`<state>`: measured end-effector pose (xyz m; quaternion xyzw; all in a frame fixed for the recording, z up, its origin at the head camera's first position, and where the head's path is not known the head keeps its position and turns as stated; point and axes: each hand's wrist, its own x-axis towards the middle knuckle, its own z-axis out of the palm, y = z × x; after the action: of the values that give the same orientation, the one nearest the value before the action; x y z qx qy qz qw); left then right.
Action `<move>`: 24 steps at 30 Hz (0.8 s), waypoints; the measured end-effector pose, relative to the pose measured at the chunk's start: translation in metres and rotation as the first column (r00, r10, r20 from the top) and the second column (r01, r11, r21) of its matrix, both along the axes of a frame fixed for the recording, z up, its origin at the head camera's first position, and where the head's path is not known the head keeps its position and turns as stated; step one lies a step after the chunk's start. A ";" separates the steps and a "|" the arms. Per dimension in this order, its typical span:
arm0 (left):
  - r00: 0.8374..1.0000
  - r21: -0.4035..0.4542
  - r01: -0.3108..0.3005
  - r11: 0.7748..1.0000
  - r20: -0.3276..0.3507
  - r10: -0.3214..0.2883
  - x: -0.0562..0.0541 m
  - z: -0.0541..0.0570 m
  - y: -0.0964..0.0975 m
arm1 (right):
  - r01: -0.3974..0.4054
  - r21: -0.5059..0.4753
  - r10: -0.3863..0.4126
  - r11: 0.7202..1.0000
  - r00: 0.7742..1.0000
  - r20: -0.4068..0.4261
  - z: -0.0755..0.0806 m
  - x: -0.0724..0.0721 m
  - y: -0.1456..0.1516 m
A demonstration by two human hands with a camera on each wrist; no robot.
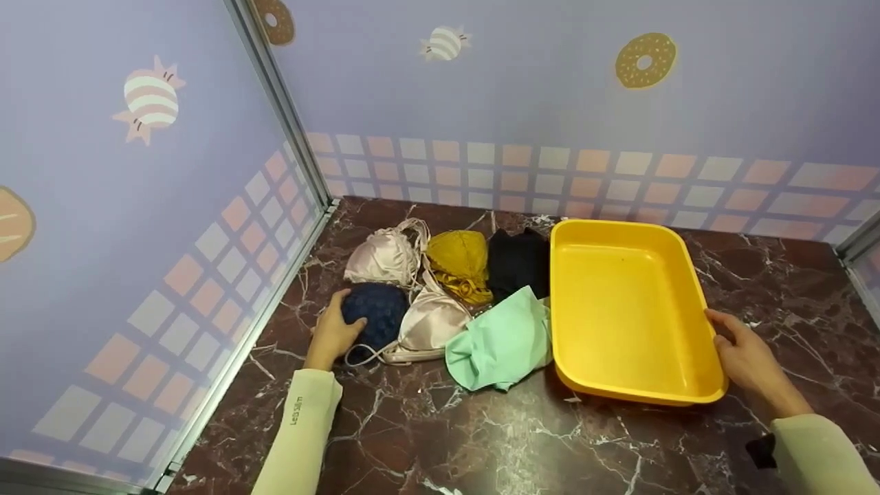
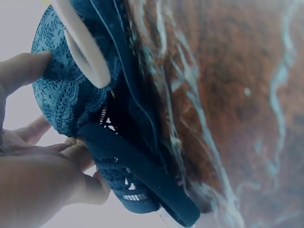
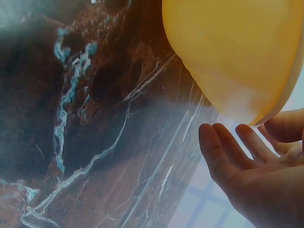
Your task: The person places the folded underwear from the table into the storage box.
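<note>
At the left of the head view, my left hand [image 1: 335, 333] holds a navy lace bra [image 1: 377, 313]. The left wrist view shows the thumb pressed on the bra's lace cup [image 2: 71, 95] and the other fingers behind it. A pale strap [image 2: 88, 52] loops across the cup. To the right, my right hand [image 1: 753, 357] is at the outer side of a yellow plastic tub [image 1: 632, 395], fingertips right at its rim. In the right wrist view, the right hand [image 3: 261, 166] has loosely extended fingers beside the tub's wall [image 3: 228, 52].
Between hand and tub lie a pale pink satin bra [image 1: 433, 320], a mustard bra [image 1: 459, 254], a black folded garment [image 1: 519, 261] and a mint green cloth [image 1: 502, 340]. Patterned panels [image 1: 481, 89] border the dark marbled table [image 1: 481, 440] at the back and left.
</note>
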<state>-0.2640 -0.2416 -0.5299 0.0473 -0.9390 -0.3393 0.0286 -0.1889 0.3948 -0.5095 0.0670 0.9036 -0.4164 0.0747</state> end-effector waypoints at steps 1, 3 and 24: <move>1.000 0.006 0.003 1.000 -0.012 -0.003 0.000 0.000 0.000 | -0.001 -0.013 0.001 1.000 1.000 0.005 0.000 0.000 0.000; 0.999 0.014 0.009 1.000 -0.033 -0.009 0.001 0.000 0.000 | 0.007 -0.052 -0.005 0.999 1.000 0.024 0.000 0.000 -0.001; 0.981 0.058 0.071 0.996 -0.186 -0.059 0.006 0.020 0.000 | -0.033 -0.117 0.029 0.993 0.999 -0.036 0.001 -0.008 0.000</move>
<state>-0.2575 -0.2416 -0.5097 -0.0139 -0.9221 -0.3729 0.1027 -0.1966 0.3951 -0.5085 0.0412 0.8796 -0.4688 0.0697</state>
